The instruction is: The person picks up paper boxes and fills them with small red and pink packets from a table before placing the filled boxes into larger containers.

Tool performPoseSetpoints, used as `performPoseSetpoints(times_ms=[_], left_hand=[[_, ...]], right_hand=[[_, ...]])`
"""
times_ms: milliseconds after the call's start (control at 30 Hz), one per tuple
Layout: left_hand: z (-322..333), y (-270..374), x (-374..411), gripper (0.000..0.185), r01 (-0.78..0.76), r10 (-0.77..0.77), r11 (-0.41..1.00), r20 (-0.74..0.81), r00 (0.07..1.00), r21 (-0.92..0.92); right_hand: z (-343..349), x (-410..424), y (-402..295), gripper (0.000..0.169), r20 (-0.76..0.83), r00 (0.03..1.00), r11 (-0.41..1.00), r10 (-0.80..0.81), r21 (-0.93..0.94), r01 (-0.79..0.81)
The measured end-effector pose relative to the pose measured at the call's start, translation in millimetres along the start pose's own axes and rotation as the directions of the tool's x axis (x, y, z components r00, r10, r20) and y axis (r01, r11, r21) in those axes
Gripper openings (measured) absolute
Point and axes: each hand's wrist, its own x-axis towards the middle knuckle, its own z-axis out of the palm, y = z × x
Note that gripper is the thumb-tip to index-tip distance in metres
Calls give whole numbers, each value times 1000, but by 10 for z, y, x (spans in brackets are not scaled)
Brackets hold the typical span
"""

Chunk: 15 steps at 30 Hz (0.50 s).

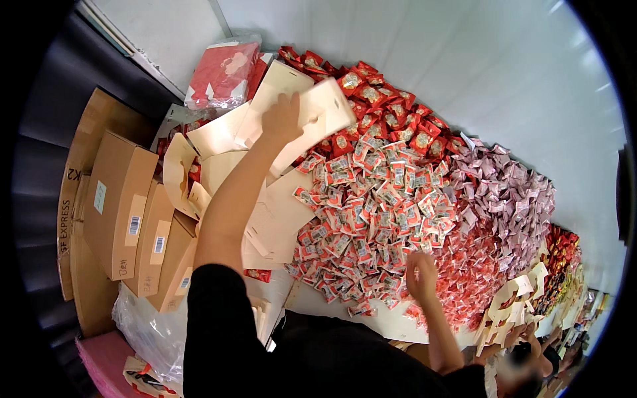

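My left hand (283,119) reaches over a group of cream cardboard cartons and grips the near side of one open carton (326,107), whose far end is blurred. Beneath and around it lie flat and part-folded cream cardboard pieces (283,214). My right hand (422,278) hovers at the front of a heap of small red-and-white wrapped packets (388,199), its fingers curled and blurred. Whether anything is in it cannot be seen. Behind that heap are larger red foil packets (371,94).
Pink-red wrapped sweets (468,273) and pale mauve packets (502,199) are heaped to the right. Brown shipping boxes (122,199) stand at left, beside a clear plastic bag (149,328). Red packs in plastic (224,72) lie behind. People (527,363) work at lower right near upright cartons (512,303).
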Motion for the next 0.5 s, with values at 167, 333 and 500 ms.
performPoseSetpoints(times_ms=[167, 333, 500], left_hand=[[-650, -446, -448, 72, -60, -92, 619, -148, 985, -783], [-539, -620, -1775, 93, 166, -288, 84, 135, 948, -983], [-28, -280, -2904, 79, 462, -148, -419, 561, 814, -782]], right_hand=[[742, 1799, 36, 16, 18, 999, 999, -39, -1, 39], [1796, 2785, -144, 56, 232, 941, 871, 246, -479, -109], [1754, 2826, 43, 55, 218, 960, 886, 178, -459, -60]])
